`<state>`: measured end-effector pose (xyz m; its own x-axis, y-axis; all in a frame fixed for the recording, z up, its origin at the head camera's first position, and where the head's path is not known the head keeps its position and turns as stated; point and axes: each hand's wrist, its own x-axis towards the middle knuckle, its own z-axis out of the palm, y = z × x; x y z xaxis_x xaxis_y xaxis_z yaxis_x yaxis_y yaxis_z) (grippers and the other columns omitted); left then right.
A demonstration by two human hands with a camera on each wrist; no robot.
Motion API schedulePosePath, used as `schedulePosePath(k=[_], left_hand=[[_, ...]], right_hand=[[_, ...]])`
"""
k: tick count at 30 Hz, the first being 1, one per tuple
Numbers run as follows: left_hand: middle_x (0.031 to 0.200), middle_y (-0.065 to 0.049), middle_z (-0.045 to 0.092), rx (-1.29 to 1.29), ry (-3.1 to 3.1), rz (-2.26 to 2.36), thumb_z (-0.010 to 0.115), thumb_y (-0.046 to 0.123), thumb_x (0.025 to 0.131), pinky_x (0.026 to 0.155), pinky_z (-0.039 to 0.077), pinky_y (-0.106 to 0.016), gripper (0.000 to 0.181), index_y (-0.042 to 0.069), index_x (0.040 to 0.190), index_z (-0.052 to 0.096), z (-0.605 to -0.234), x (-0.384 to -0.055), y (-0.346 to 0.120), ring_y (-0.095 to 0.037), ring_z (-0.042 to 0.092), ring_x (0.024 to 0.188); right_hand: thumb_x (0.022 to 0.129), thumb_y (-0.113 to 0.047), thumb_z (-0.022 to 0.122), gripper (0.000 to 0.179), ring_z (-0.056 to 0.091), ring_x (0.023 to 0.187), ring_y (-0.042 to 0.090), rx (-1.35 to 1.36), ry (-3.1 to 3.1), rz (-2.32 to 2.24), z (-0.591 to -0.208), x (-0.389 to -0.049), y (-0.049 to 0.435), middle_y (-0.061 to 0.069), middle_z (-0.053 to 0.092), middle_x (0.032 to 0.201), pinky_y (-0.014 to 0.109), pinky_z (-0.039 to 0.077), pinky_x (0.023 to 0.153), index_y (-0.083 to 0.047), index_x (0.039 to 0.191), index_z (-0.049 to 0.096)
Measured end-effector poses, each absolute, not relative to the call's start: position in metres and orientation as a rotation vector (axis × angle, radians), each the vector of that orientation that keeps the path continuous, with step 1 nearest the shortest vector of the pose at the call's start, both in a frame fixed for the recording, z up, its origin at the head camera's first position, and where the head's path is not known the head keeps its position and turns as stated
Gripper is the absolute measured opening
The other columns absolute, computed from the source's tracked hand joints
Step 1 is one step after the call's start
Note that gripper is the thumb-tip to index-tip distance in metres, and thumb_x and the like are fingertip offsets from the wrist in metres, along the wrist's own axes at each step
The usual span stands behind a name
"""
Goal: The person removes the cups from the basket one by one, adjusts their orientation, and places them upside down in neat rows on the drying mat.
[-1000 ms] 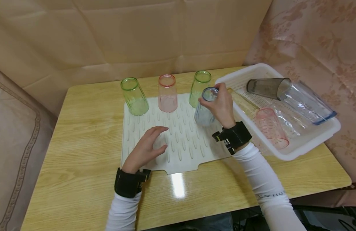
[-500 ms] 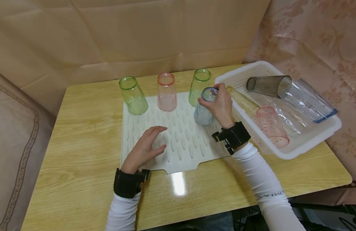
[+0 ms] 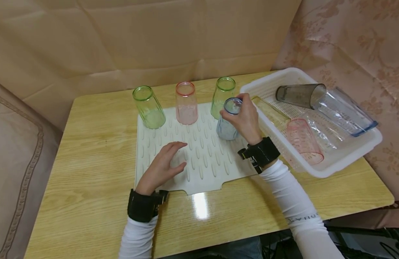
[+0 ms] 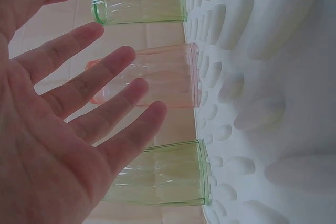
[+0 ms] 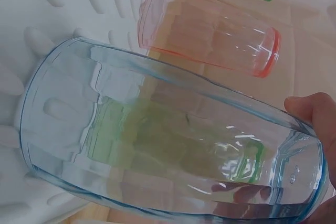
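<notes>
A bluish drinking glass stands upside down on the white ridged mat, its rim down among the ridges. My right hand grips it near its base, thumb on one side and fingers on the other; the right wrist view shows this blue glass large and slightly tilted. Over the mat's left part hovers my left hand, fingers spread and holding nothing. Behind, along the mat's far edge, a green glass, a pink glass and a second green glass stand upside down.
On the right, a white plastic basket holds several glasses lying on their sides, among them a grey one, a pink one and a blue-rimmed one. Beneath everything is a wooden table, with a beige cloth behind it.
The base of the blue glass and my right hand have shifted slightly left; the glass keeps its place on the mat. My left hand has stayed still.
</notes>
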<state>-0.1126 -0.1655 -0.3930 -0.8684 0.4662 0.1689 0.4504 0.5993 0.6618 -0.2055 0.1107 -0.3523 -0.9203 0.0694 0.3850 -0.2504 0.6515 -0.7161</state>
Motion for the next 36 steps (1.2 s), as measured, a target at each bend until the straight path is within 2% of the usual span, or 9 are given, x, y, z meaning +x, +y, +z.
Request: schedulePosePath(k=[9, 16, 21, 36], left_hand=[[0.134, -0.017, 0.049, 0.802, 2.788, 1.151, 0.073, 0.008, 0.084, 0.103, 0.037, -0.047, 0.054, 0.001, 0.134, 0.052, -0.393, -0.112, -0.162, -0.032, 0.043, 0.126], [0.135, -0.017, 0.049, 0.809, 2.777, 1.157, 0.072, 0.008, 0.085, 0.104, 0.037, -0.047, 0.054, 0.001, 0.134, 0.052, -0.394, -0.112, -0.158, -0.032, 0.043, 0.126], [0.135, -0.017, 0.049, 0.821, 2.775, 1.144, 0.072, 0.009, 0.085, 0.103, 0.037, -0.047, 0.054, 0.001, 0.134, 0.051, -0.394, -0.111, -0.156, -0.032, 0.043, 0.126], [0.134, -0.016, 0.05, 0.921, 2.807, 1.122, 0.073, 0.009, 0.085, 0.102, 0.038, -0.047, 0.054, 0.003, 0.134, 0.052, -0.386, -0.114, -0.148, -0.032, 0.044, 0.124]], right_hand=[[0.075, -0.028, 0.082, 0.07, 0.054, 0.102, 0.039, 0.184, -2.541, 1.141, -0.349, -0.204, 0.119, 0.024, 0.057, 0.11, 0.049, 0.043, 0.082, 0.007, 0.123, 0.046], [0.074, -0.028, 0.083, 0.075, 0.051, 0.11, 0.036, 0.181, -2.577, 1.099, -0.346, -0.203, 0.123, 0.024, 0.054, 0.119, 0.049, 0.042, 0.088, 0.008, 0.128, 0.045], [0.074, -0.029, 0.084, 0.078, 0.052, 0.108, 0.036, 0.168, -2.592, 1.094, -0.34, -0.199, 0.129, 0.024, 0.053, 0.118, 0.049, 0.041, 0.088, 0.008, 0.13, 0.044], [0.075, -0.024, 0.083, 0.074, 0.046, 0.112, 0.042, 0.155, -2.561, 0.937, -0.299, -0.185, 0.18, 0.028, 0.05, 0.119, 0.049, 0.035, 0.096, 0.012, 0.127, 0.045]])
